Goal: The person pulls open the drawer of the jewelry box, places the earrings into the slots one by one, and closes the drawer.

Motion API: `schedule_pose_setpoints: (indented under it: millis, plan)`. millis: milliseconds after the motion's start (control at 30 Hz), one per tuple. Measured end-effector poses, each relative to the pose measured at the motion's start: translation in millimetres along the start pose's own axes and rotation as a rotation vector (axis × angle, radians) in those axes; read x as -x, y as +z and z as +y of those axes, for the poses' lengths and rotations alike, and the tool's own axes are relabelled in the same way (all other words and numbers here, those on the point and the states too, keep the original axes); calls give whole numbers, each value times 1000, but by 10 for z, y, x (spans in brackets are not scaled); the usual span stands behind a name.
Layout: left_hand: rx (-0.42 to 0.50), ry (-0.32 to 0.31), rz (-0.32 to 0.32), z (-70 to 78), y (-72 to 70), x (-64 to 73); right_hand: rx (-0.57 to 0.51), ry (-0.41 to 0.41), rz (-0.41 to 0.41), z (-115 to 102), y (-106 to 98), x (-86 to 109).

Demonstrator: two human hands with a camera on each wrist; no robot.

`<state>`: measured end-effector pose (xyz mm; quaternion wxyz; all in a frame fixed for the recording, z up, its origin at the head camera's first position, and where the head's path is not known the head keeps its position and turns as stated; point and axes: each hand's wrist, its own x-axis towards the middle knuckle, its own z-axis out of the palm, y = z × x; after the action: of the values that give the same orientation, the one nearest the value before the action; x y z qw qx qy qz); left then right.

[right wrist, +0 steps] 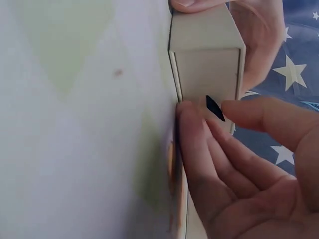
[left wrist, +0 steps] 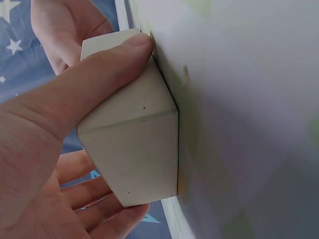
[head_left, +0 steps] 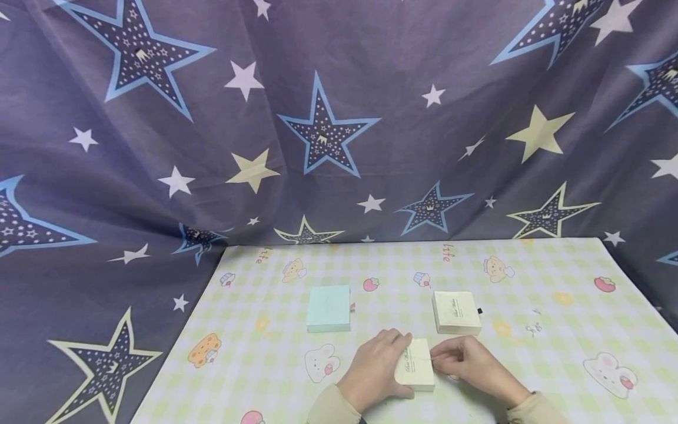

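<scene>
My left hand [head_left: 373, 365] grips a cream cardboard drawer box [head_left: 422, 368] with dark script on its lid, resting on the table. In the left wrist view the thumb lies along one side of the box [left wrist: 134, 159], with other fingers on the far side. A black ribbon tab [right wrist: 215, 108] sticks out of the box's right end. At that tab, my right hand [head_left: 471, 362] has its thumb and fingertips together around it; the exact contact is partly hidden. The drawer looks closed in the right wrist view.
Behind the held box stands a second cream box [head_left: 457, 312] with a black tab. Further left sits a mint-green box [head_left: 329, 309] with a pinkish tab. Small shiny bits [head_left: 534, 328] lie at the right on the checked tablecloth [head_left: 556, 353]. A starry curtain [head_left: 397, 118] hangs behind.
</scene>
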<state>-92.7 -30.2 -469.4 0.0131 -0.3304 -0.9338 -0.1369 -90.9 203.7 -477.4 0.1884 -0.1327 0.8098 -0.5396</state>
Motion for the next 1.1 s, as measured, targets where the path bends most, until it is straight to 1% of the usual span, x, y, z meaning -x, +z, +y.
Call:
schedule_pose_setpoints:
  millis: [200, 500, 633, 933, 1100]
  plan:
    - [-3, -4, -3, 3, 10, -7, 12, 20, 3, -4, 21, -25]
    - [-9, -7, -8, 2, 8, -8, -81, 14, -41, 8, 14, -53]
    - [-21, 1, 0, -1, 12, -14, -96, 13, -48, 12, 8, -65]
    - [-11, 0, -9, -14, 6, -16, -16, 30, -19, -15, 18, -99]
    - [2, -3, -22, -26, 3, -21, 11, 50, -13, -44, 15, -95]
